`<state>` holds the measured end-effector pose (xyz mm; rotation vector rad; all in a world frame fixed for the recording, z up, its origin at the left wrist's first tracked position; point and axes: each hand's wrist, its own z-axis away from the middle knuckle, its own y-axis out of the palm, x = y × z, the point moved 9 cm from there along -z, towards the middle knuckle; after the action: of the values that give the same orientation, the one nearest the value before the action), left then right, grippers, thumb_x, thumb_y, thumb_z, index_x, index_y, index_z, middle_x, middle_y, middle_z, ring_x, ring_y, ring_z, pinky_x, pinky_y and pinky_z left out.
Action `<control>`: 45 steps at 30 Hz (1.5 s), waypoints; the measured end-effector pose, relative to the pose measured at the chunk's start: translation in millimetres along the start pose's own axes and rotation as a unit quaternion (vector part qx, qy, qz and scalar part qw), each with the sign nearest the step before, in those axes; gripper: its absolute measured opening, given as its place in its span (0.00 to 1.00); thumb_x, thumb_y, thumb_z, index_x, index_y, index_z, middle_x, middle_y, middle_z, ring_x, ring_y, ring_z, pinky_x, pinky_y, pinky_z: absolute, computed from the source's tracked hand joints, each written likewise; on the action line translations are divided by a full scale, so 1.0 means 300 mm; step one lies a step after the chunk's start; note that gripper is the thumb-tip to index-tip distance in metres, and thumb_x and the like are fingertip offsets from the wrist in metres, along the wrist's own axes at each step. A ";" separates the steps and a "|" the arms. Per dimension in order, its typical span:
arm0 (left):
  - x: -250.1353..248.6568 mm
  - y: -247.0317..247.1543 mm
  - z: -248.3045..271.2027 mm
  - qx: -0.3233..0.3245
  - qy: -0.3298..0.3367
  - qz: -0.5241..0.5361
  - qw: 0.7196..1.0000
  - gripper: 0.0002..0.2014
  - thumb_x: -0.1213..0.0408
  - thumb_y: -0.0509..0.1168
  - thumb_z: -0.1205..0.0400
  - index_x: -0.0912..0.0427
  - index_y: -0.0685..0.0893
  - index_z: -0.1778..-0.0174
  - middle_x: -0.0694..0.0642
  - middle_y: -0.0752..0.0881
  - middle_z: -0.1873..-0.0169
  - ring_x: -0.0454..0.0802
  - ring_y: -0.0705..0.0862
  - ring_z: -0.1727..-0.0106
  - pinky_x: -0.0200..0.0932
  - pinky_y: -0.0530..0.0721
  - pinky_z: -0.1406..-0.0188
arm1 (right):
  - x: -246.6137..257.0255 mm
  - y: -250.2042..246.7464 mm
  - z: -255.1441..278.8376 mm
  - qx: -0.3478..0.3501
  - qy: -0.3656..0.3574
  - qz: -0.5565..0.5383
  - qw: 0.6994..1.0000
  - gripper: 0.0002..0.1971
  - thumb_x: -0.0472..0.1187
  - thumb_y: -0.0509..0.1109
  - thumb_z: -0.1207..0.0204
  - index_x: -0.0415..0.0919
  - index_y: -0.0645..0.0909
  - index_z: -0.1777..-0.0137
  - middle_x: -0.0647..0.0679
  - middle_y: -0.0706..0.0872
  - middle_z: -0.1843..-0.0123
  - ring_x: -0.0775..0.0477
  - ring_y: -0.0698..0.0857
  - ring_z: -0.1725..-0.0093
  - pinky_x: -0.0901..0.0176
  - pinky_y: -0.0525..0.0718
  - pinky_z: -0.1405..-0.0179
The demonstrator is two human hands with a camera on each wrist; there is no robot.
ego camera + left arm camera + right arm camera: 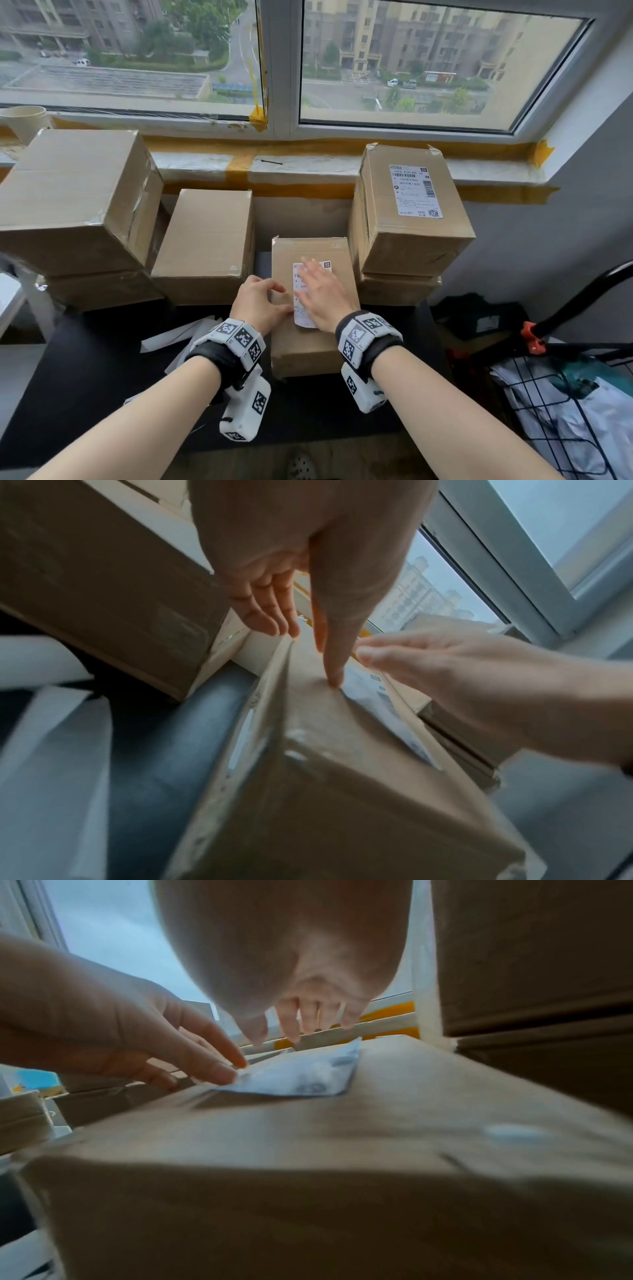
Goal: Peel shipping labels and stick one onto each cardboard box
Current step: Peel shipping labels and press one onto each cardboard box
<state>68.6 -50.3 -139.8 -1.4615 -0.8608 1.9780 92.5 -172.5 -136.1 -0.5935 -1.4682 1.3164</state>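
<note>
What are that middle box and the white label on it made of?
Box: looks like brown corrugated cardboard, matte, with creased edges and glossy clear tape at its seams. Label: seems thin white paper with black print, probably adhesive-backed; it lies flat under the right hand.

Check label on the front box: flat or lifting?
Mostly flat: label lies on the box under the right hand; near edge looks slightly raised.

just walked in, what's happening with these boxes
A person is sticking a label onto the small box in front of them. The right hand presses flat on it; the left hand steadies the box's edge. The box at right is already labelled; the boxes at left show none.
</note>
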 end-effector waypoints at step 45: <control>0.088 0.091 0.043 0.170 0.033 -0.026 0.985 0.31 0.54 0.60 0.17 0.38 0.53 0.20 0.53 0.78 0.29 0.56 0.80 0.34 0.47 0.79 0.37 | 0.015 0.143 0.332 0.063 0.043 0.012 0.997 0.28 0.52 0.44 0.14 0.43 0.48 0.17 0.50 0.50 0.14 0.54 0.49 0.16 0.59 0.44 0.17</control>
<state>47.6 -51.4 -174.0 -1.2844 -0.4977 1.9125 -9.9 -198.0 -161.1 -0.5789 -1.3016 1.3746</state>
